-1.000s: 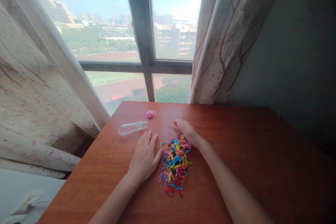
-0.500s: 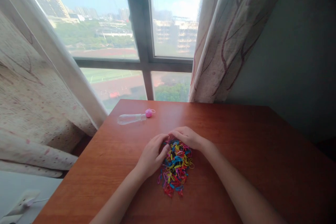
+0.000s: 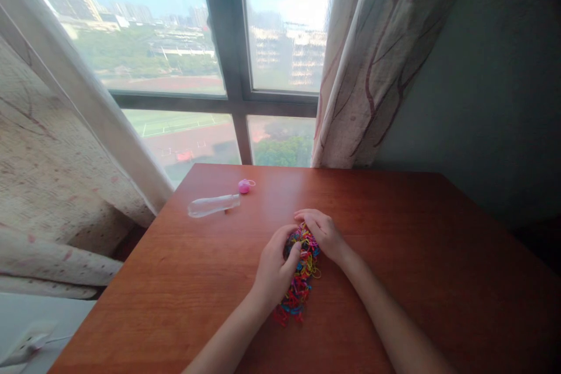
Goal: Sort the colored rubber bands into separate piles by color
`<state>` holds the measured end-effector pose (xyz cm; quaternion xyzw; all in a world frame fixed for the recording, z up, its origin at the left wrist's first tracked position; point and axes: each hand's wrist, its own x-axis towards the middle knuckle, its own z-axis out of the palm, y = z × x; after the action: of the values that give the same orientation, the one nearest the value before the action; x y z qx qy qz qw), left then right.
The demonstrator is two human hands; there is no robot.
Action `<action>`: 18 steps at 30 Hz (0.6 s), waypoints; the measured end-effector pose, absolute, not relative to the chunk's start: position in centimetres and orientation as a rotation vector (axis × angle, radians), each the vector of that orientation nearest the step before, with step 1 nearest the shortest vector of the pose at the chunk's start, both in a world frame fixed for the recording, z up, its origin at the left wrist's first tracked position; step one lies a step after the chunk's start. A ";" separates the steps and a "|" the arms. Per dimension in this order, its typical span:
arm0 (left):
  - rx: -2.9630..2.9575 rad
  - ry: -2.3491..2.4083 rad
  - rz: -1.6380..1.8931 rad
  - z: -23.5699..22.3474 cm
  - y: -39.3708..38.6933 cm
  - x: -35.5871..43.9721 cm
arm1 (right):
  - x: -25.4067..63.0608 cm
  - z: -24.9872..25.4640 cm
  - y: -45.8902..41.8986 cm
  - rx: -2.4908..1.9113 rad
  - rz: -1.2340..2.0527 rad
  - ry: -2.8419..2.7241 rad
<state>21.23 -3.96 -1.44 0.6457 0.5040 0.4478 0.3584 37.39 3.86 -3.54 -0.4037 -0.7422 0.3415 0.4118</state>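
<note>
A heap of small multicoloured rubber bands [image 3: 300, 289] lies on the brown wooden table [image 3: 184, 304]. Curled along the heap's left side is my left hand [image 3: 277, 263], its thumb laid over the bands. My right hand [image 3: 323, 235] cups the far right side, fingers bent around the upper end. Both hands press bands between them, and their fingertips nearly meet at the far end. Part of the heap is hidden under the fingers. Red and blue bands trail toward me, outside the hands.
A clear plastic bottle [image 3: 213, 205] lies on its side at the far left of the table. Beside its mouth sits a pink round cap [image 3: 244, 186] with a loop. Curtains [image 3: 385, 58] flank the window beyond, and a wall socket [image 3: 30, 345] shows at lower left.
My hands have closed in around the bands, the left one moving right, and the heap is narrower. The bottle has shifted slightly toward me, away from the pink cap.
</note>
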 end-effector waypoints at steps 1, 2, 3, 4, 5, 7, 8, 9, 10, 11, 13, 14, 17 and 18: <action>1.626 1.301 1.183 -1.5 -4.1 21.4 | 37.1 -3.6 3.4 -1.014 0.853 -1.871; 1.586 1.298 1.212 -1.6 -4.2 21.6 | 36.8 -3.5 3.0 -1.012 0.850 -1.876; 1.549 1.294 1.240 -1.6 -4.3 21.6 | 36.6 -3.4 2.6 -1.009 0.850 -1.881; 1.513 1.291 1.266 -1.6 -4.3 21.6 | 36.3 -3.3 2.3 -1.005 0.850 -1.884; 1.481 1.290 1.289 -1.5 -4.3 21.4 | 36.2 -3.2 2.1 -1.003 0.850 -1.888; 1.429 1.303 1.325 -1.4 -4.3 20.7 | 36.0 -3.0 1.8 -1.005 0.848 -1.890; 1.409 1.318 1.340 -1.4 -4.3 20.2 | 35.9 -2.9 1.7 -1.010 0.846 -1.888; 1.394 1.335 1.353 -1.3 -4.2 19.5 | 35.9 -2.8 1.6 -1.016 0.844 -1.885; 1.381 1.352 1.364 -1.4 -4.2 18.7 | 35.9 -2.8 1.5 -1.022 0.842 -1.882; 1.376 1.371 1.369 -1.4 -4.2 18.0 | 35.8 -2.7 1.5 -1.026 0.841 -1.878; 1.400 1.425 1.351 -1.7 -4.3 16.4 | 35.6 -2.7 1.4 -1.031 0.842 -1.873; 1.446 1.473 1.320 -1.9 -4.3 15.7 | 35.5 -2.7 1.3 -1.031 0.844 -1.871; 1.630 1.597 1.199 -2.3 -4.4 14.5 | 34.9 -2.7 1.0 -1.027 0.851 -1.869; 1.685 1.621 1.166 -2.3 -4.5 14.4 | 34.6 -2.7 0.9 -1.025 0.853 -1.868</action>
<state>14.43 -4.45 -2.35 0.6225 0.5988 0.4308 0.2613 34.63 0.95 -2.72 -0.4070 -0.7422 0.3389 0.4106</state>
